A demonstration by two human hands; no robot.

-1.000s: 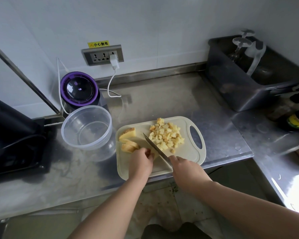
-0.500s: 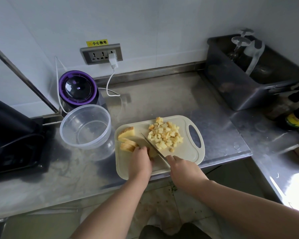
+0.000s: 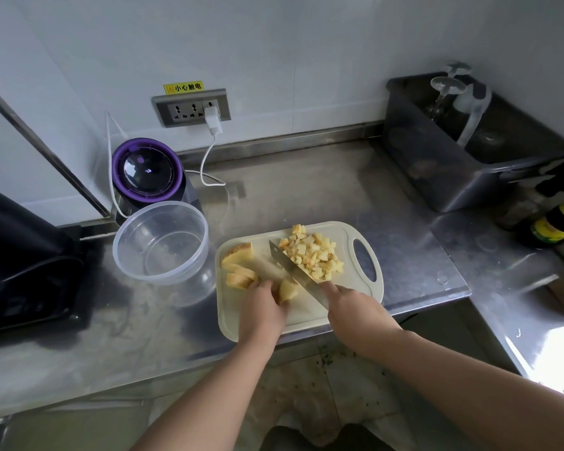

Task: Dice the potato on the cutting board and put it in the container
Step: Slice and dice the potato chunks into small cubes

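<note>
While the left hand (image 3: 263,304) pinches a potato piece (image 3: 287,289), the right hand (image 3: 355,307) grips a knife (image 3: 293,271) just beside it; dice (image 3: 313,252) lie beyond the right hand, the container (image 3: 160,242) beyond the left.

A steel table (image 3: 306,190) runs along a pale wall (image 3: 274,43) carrying a socket strip (image 3: 191,108). A dark bin (image 3: 437,170) sits far right; tiled floor (image 3: 323,392) shows nearest.

Dim daylight, right-edge glare, wide-angle distortion
</note>
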